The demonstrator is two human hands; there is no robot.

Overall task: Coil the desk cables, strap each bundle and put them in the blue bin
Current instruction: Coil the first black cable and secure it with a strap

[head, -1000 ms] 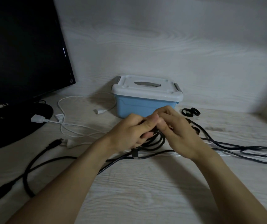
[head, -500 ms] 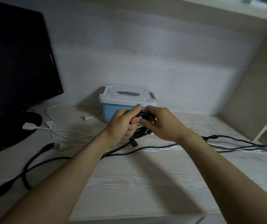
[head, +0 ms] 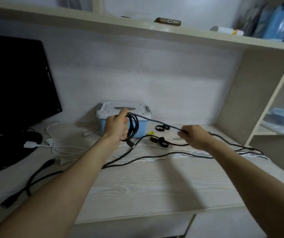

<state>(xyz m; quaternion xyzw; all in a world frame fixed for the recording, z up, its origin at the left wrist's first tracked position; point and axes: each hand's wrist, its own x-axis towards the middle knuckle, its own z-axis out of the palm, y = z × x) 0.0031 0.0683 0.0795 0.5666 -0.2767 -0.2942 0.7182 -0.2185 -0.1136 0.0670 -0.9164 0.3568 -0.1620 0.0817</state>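
The near half of the bench point(head: 137, 189) lies bare between the two forearms, open to a pass from its front edge. Across the middle a black cable point(head: 155, 158) and a white cable point(head: 180, 154) run side by side toward the right edge. At the back edge stands the blue bin point(head: 143, 133), lid shut. Black straps point(head: 162, 128) lie just right of it. The monitor point(head: 12, 93) blocks the back left corner, with a looped white cord point(head: 64, 148) before it. A cabinet wall point(head: 251, 103) closes the right edge.
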